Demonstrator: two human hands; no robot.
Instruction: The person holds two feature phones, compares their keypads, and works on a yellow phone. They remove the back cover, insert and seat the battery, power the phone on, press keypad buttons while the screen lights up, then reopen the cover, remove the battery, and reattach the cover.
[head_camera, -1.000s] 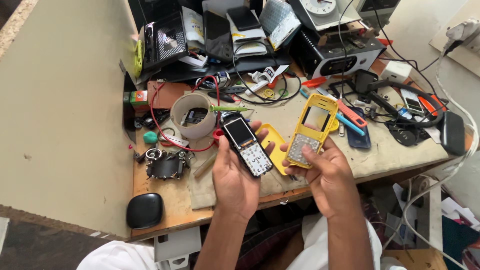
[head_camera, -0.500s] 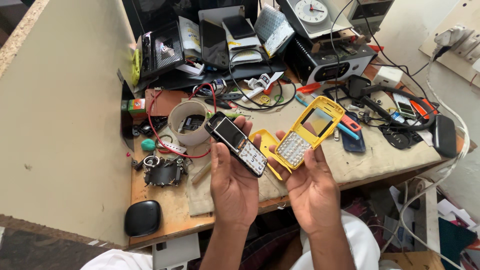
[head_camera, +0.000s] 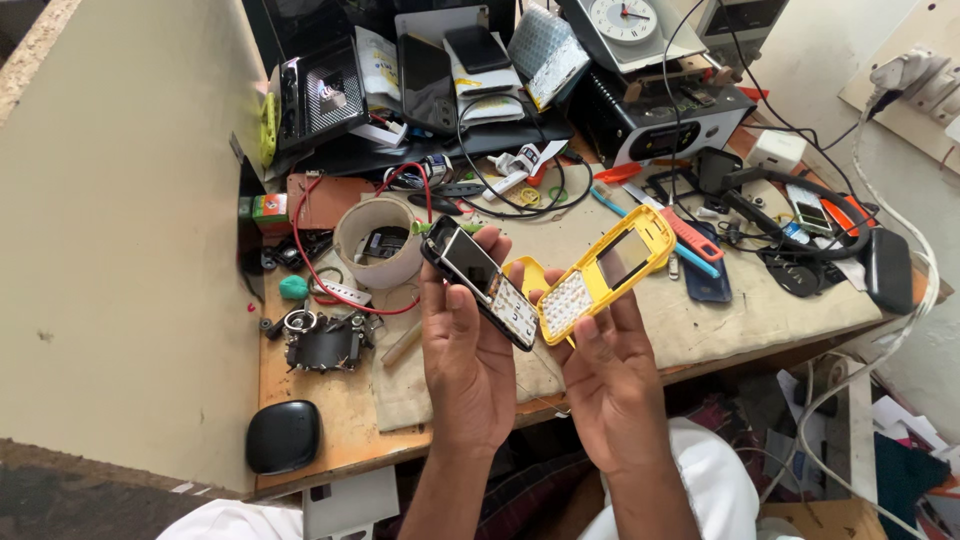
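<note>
My left hand (head_camera: 465, 360) holds a small black keypad phone (head_camera: 480, 282) with its front cover off, screen and keys facing up. My right hand (head_camera: 610, 370) holds a yellow phone front cover (head_camera: 605, 274) with a white keypad set in it, tilted up to the right. The phone and the cover sit side by side, nearly touching, above the front of the wooden workbench (head_camera: 330, 440). Another yellow cover piece (head_camera: 527, 270) lies on the beige cloth (head_camera: 690, 330) behind my hands.
A white tape roll (head_camera: 380, 240) with a red wire (head_camera: 300, 250) stands left of my hands. A black case (head_camera: 284, 436) lies at the front left corner. Tools, cables, a clock (head_camera: 625, 20), boxes and phones crowd the back. A wall (head_camera: 120, 200) bounds the left side.
Both hands have drawn closer to me and a little nearer each other. The yellow cover has tilted from upright to slanting right, its keypad side now facing up.
</note>
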